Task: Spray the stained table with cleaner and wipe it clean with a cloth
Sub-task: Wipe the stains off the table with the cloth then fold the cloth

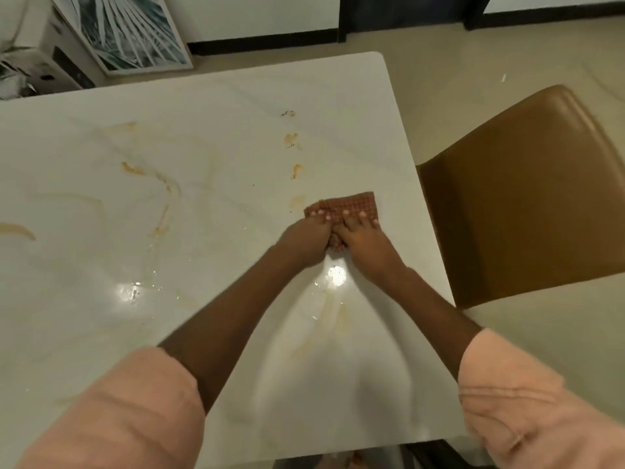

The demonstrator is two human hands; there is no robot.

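Observation:
A white marble-look table (209,106) fills most of the view. Orange-brown stains (293,140) dot its far right part, and smeared streaks (148,177) run across its left half. A folded reddish-brown waffle cloth (351,206) lies flat near the table's right edge. My left hand (306,236) and my right hand (363,240) press side by side on the cloth, fingers spread over its near half. Wet glare patches (334,275) shine just behind my wrists. No spray bottle is in view.
A brown chair (527,198) stands close against the table's right edge. A framed leaf picture (128,32) and a cardboard box (37,62) lean by the wall beyond the far left corner. Beige floor lies to the right.

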